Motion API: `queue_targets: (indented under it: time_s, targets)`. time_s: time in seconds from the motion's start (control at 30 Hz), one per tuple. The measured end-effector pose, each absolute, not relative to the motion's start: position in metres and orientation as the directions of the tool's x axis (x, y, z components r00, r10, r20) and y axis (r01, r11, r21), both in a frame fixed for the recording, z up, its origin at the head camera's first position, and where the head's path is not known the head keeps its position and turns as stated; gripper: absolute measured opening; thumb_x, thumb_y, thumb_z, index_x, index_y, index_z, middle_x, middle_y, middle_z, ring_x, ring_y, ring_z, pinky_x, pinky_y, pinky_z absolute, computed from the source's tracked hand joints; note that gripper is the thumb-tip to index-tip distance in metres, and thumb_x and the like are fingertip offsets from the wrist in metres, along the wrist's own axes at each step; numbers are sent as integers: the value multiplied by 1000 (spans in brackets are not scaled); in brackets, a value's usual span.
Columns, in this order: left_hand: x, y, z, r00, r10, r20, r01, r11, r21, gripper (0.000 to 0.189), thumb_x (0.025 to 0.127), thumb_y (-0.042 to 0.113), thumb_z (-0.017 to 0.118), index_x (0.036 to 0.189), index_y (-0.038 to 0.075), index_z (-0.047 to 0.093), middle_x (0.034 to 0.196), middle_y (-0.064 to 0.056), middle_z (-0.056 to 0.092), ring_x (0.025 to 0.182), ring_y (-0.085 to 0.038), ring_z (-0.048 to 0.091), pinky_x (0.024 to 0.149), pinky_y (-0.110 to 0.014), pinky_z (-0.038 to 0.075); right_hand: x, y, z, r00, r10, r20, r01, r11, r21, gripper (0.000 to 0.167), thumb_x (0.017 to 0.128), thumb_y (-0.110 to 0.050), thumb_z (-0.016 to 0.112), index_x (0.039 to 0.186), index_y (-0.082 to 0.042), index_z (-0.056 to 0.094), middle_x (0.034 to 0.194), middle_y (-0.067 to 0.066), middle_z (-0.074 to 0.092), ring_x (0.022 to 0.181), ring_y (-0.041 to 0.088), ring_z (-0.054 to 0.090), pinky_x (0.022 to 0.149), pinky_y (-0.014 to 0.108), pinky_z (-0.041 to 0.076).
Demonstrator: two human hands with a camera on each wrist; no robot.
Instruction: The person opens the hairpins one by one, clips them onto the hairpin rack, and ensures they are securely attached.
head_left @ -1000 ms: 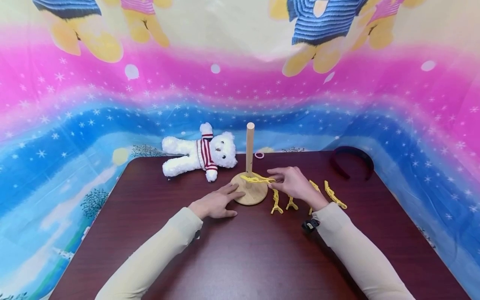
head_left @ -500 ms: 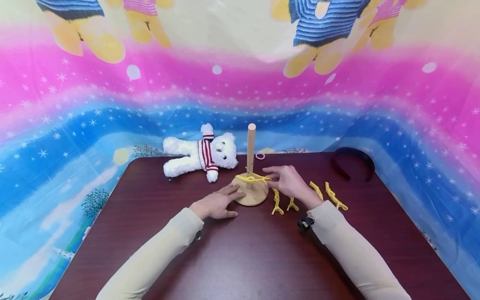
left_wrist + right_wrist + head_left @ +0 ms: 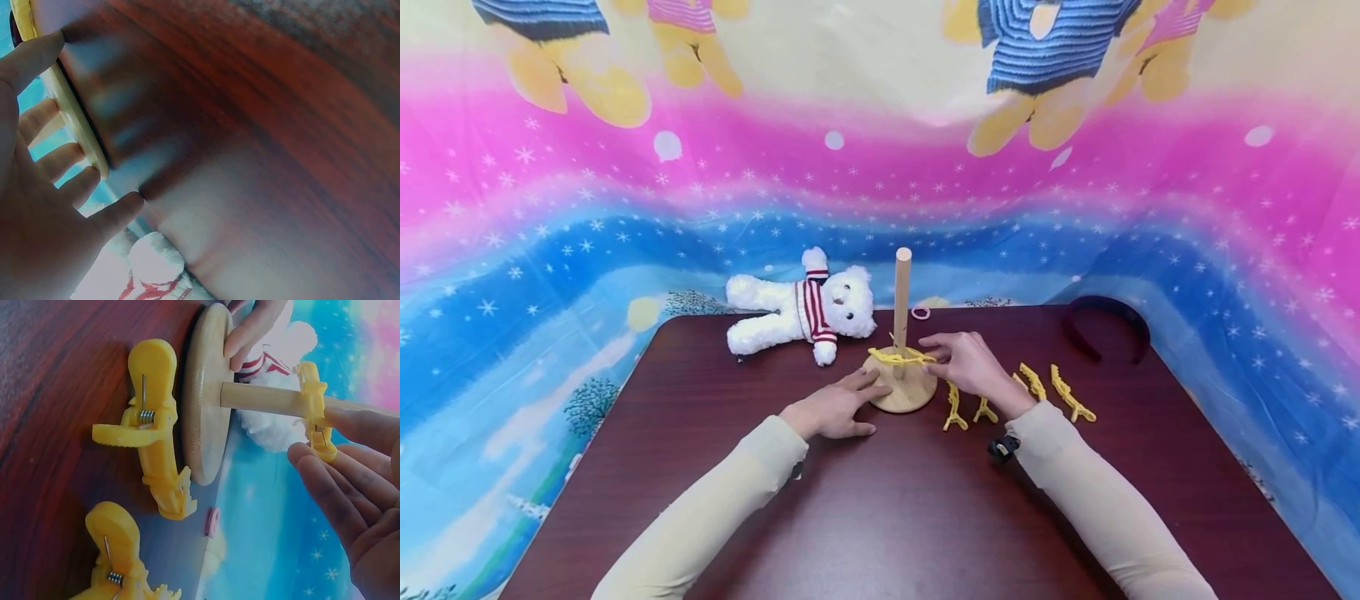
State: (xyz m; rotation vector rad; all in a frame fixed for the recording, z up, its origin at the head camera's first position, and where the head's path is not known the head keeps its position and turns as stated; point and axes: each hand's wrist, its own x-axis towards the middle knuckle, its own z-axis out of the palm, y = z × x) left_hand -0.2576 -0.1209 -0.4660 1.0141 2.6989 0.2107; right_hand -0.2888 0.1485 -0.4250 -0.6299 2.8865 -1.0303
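Observation:
A wooden stand has a round base and an upright dowel. My left hand lies with spread fingers at the left edge of that base, fingertips on it, as the left wrist view also shows. My right hand is right of the dowel. Between its thumb and fingers it pinches the handle end of a yellow hair clip, whose long jaws reach across the dowel low above the base. Whether the clip grips the dowel I cannot tell. More yellow hair clips lie to the right, partly under my right wrist.
A white teddy bear in a striped sweater lies at the back left. Behind the stand is a small pink ring. A dark headband lies at the table's back right, before a printed cloth backdrop.
My right hand has moved left with the hair clip, bringing it further across the dowel. The left hand stays at the base.

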Motion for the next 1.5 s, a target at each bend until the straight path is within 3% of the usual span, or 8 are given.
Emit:
queue_targets:
  time_s: [0.87,1.5]
  targets:
    - [-257,-121,-469,-728,659,-187,623,751,219,69,96,45,63,156,26,36,167,-12,20,156,-33,17,123,-44,29,-292,151,-430,-922,-363,136,-372,729,-575,38,86,-26,79,121,-15,71,111,6,76,94,21,74,82,38,60]
    - [-258,-121,-468,-724,668,-173,633,743,218,69,96,43,65,156,24,36,167,-14,20,155,-34,16,122,-45,29,-290,185,-427,-916,-372,152,-383,690,-614,32,89,-29,76,119,-19,71,109,1,77,93,16,73,79,37,60]
